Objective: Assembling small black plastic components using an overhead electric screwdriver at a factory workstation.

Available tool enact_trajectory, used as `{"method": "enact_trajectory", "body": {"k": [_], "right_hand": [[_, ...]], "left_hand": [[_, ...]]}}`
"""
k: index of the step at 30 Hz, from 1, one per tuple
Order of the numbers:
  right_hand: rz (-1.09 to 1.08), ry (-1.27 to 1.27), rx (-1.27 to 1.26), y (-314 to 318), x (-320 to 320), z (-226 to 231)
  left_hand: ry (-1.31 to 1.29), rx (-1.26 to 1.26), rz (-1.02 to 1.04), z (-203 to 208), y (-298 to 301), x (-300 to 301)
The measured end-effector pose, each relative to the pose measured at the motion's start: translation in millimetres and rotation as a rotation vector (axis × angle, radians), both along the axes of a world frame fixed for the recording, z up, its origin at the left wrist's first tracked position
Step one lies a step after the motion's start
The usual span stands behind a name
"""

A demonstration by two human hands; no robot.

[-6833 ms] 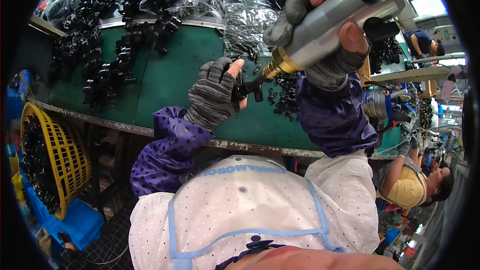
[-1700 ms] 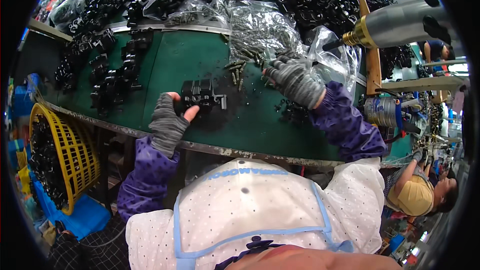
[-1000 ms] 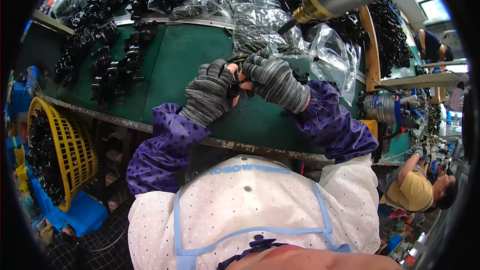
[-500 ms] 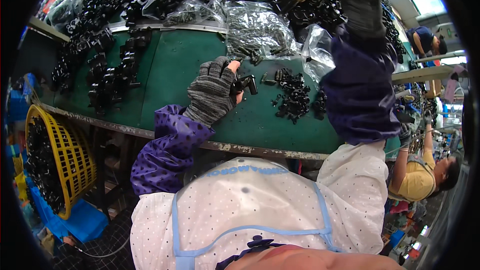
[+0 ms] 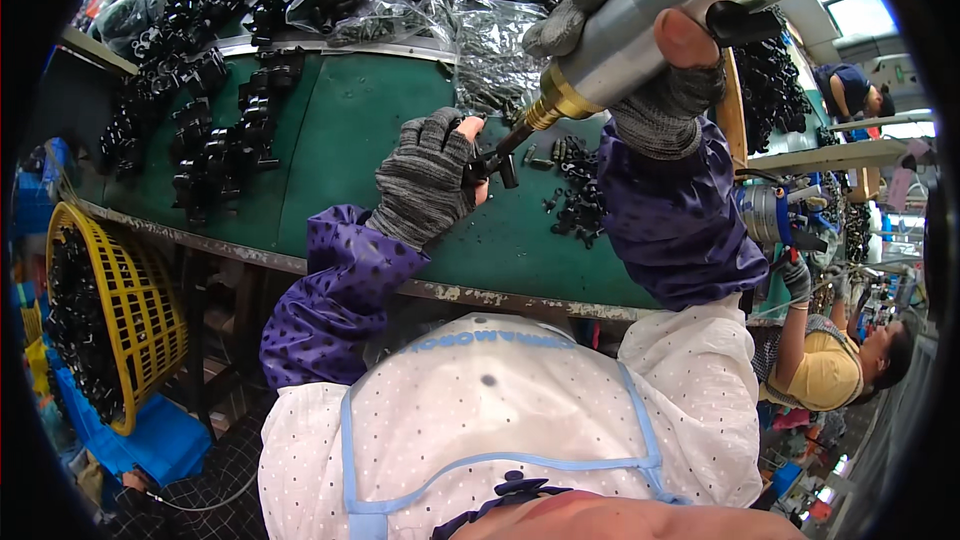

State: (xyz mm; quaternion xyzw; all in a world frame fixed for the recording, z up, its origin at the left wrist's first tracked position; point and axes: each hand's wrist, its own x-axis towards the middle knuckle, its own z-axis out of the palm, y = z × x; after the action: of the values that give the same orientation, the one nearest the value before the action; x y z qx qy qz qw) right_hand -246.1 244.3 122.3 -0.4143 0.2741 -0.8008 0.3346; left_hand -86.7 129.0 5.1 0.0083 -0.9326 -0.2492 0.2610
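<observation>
My left hand (image 5: 428, 178), in a grey striped glove with bare fingertips, is closed on a small black part (image 5: 507, 172) above the green tabletop. My gloved right hand (image 5: 655, 80) wraps round a silver power screwdriver (image 5: 625, 45) with a brass-coloured nose. The tool slants down to the left, and its dark bit meets the black part at my left fingertips. Whether a screw sits under the bit is too small to tell. Just right of the part lie small black pieces (image 5: 575, 210) and a few little cylindrical pieces (image 5: 540, 163).
Heaped black parts (image 5: 215, 120) cover the table's left and far side. Clear plastic bags (image 5: 390, 15) lie at the back. A yellow basket (image 5: 150, 310) of black parts stands lower left, beside the table's worn front edge (image 5: 480, 297). Two people work at the right.
My right hand has brought the power screwdriver down and left from the upper right, so its bit now meets the black part. My left hand has stayed in place.
</observation>
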Motion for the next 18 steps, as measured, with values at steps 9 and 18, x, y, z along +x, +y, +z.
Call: {"method": "enact_trajectory", "body": {"k": [9,18], "right_hand": [[-0.050,0.005,0.037,-2.3,3.8,-2.8],[-0.101,0.115,0.071,1.6,-11.1,1.6]], "left_hand": [[0.009,-0.031,0.022,6.2,-2.7,-7.8],[-0.001,0.033,-0.053,10.8,4.0,-10.8]]}}
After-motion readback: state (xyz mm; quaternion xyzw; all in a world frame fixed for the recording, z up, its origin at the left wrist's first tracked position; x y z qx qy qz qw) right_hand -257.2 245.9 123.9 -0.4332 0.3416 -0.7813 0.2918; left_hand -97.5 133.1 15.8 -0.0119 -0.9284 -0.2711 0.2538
